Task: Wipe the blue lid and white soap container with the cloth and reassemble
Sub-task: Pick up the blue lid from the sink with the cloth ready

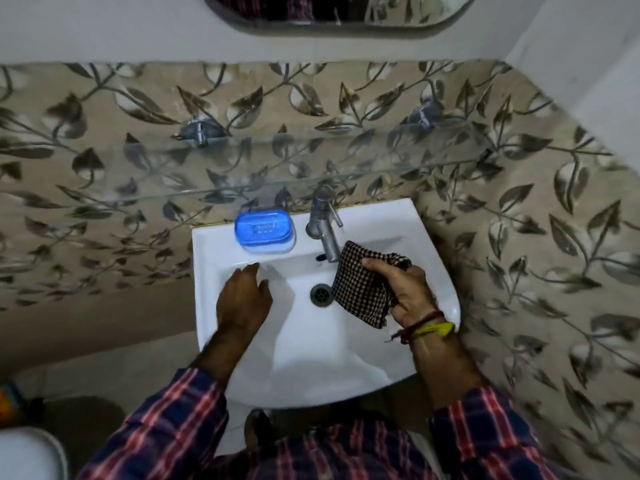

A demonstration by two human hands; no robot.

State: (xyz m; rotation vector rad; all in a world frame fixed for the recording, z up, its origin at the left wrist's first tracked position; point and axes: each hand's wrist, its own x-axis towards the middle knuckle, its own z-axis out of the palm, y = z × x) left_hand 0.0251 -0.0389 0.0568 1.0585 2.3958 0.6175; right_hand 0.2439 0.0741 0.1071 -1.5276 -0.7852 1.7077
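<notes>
The blue lid (pixel 264 226) sits closed on the white soap container (pixel 266 248), which stands on the back left ledge of the white sink (pixel 433 258). My left hand (pixel 244 299) hovers over the basin just below the soap container, palm down, fingers loosely apart, holding nothing. My right hand (pixel 403 292) is over the right side of the basin, gripping a dark checked cloth (pixel 360 285) that hangs folded beside the drain.
A chrome tap (pixel 327 226) stands at the back centre of the sink, right of the soap container. The drain (pixel 321 294) lies mid-basin. A glass shelf (pixel 277 181) juts from the leaf-patterned wall above. A white toilet edge (pixel 27 452) shows at bottom left.
</notes>
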